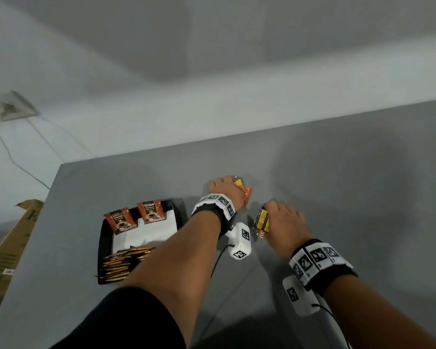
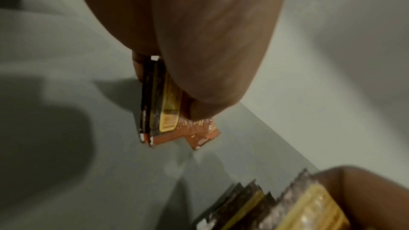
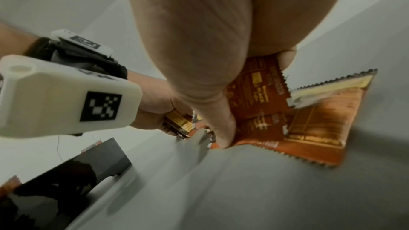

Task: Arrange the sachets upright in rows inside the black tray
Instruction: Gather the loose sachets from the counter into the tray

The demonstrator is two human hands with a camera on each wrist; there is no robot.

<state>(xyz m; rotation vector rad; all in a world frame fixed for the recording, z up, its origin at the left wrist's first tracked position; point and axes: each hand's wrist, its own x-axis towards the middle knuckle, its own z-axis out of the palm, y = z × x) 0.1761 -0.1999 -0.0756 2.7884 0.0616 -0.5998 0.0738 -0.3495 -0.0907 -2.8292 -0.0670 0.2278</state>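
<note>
Left-hand bundle: a small stack of coffee sachets (image 1: 242, 191) at centre frame in the head view, edge-on to the counter (image 1: 337, 172), pinched by the left hand (image 1: 223, 185), fingers curled round it.
Right-hand bundle: a second stack of sachets (image 1: 261, 220) just right of centre, gripped by the right hand (image 1: 283, 224); in the right wrist view the sachets (image 3: 298, 111) fan out unevenly under the thumb.
Black tray: the black tray (image 1: 106, 238) sits at lower left of the head view, well apart from both hands; two sachets (image 1: 135, 217) stand upright at its far end and a row of sachets (image 1: 122, 263) fills its near end.
Slip risk: the fanned right bundle looks loosely squared, so an outer sachet could slide free as it is lifted.
Topple risk: the two standing sachets lean with nothing behind them; a brush from a forearm crossing the tray could likely knock them flat.
Row risk: setting a whole bundle down at once may let it splay instead of standing.
Cable risk: the wrist camera's cable (image 1: 219, 258) trails near the tray's right edge and could snag it.
</note>
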